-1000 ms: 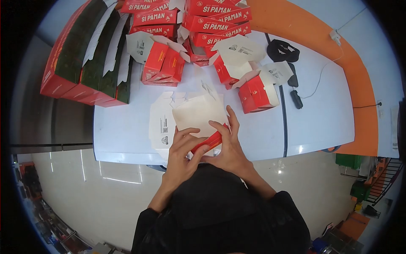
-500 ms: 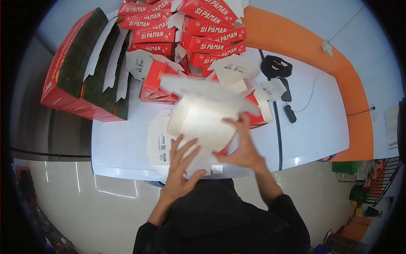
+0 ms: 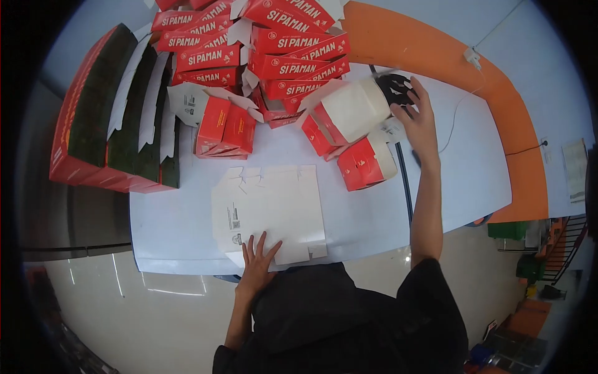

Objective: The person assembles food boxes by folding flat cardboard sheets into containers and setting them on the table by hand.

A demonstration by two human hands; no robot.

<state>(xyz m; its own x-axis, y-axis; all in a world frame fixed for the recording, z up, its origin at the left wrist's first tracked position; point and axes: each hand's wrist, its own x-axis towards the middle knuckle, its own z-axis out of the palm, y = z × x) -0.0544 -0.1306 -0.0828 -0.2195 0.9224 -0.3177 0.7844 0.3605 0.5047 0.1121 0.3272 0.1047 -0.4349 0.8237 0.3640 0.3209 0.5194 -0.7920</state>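
Observation:
My left hand (image 3: pixel 257 268) lies with fingers spread on the near edge of a flat white cardboard box blank (image 3: pixel 274 206). The blank has slits and tabs, and small dark print on its left side. Out to the right, my right hand (image 3: pixel 416 118) is open, fingers apart and bent, by the right end of a folded red box whose pale lid flap (image 3: pixel 358 109) stands out. Nothing shows between those fingers. A second red box (image 3: pixel 364 165) stands just below the folded one, with its pale flap toward the right.
Red printed boxes (image 3: pixel 293 65) are stacked at the back. One open red box (image 3: pixel 224 128) stands left of centre. Bundles of flat cartons (image 3: pixel 93 106) stand at the left edge. A black object (image 3: pixel 393 87), a cable and a dark strip (image 3: pixel 403 181) lie on the white table (image 3: pixel 473 149).
The pale-sided box has moved from between my hands to the back right, with my right hand beside it. My left hand has come down onto the flat blank, now uncovered.

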